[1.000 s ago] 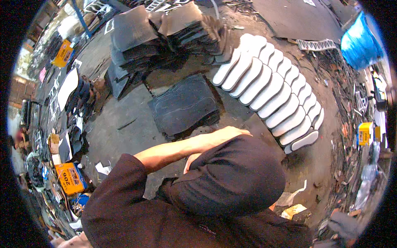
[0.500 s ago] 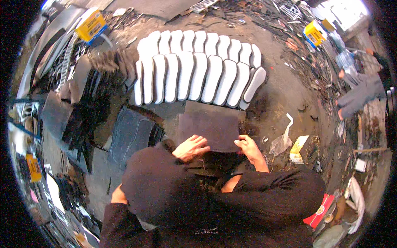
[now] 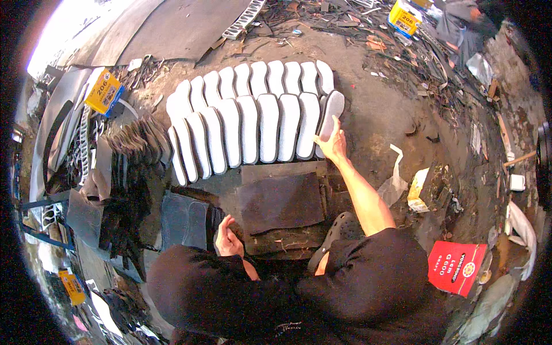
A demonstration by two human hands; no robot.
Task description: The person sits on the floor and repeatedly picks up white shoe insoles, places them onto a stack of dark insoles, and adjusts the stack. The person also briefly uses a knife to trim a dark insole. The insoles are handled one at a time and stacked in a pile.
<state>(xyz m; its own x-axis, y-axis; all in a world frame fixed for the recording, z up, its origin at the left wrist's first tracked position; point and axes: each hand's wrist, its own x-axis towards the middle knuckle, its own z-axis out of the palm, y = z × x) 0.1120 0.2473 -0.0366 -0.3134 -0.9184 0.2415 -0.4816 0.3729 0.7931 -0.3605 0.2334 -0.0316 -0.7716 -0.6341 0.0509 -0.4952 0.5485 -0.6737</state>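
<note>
Pale grey-white, foot-shaped shoe soles with dark edges lean in two rows on the ground, a front row (image 3: 267,129) and a back row (image 3: 276,77). My right hand (image 3: 333,142) reaches out to the right end of the front row. Its thumb and fingers close around the lower part of the end shoe sole (image 3: 334,105). A dark rectangular sheet (image 3: 280,202) lies flat before me, on top of other flat pieces. Left of that sheet's near corner, my left hand (image 3: 229,238) is raised with fingers stretched out, holding nothing I can see.
Blue-grey sheets (image 3: 184,223) are piled to the left, beside stacked dark cut pieces (image 3: 137,144). A yellow box (image 3: 104,92) stands behind those. At right lie a crumpled plastic scrap (image 3: 393,187), a yellow-white wrapper (image 3: 418,190) and a red box (image 3: 457,267). Scraps litter the far ground.
Both hands have left the dark sheet. My right hand has gone forward to the end shoe sole and gripped it; my left hand has drawn back leftward. The view has shifted.
</note>
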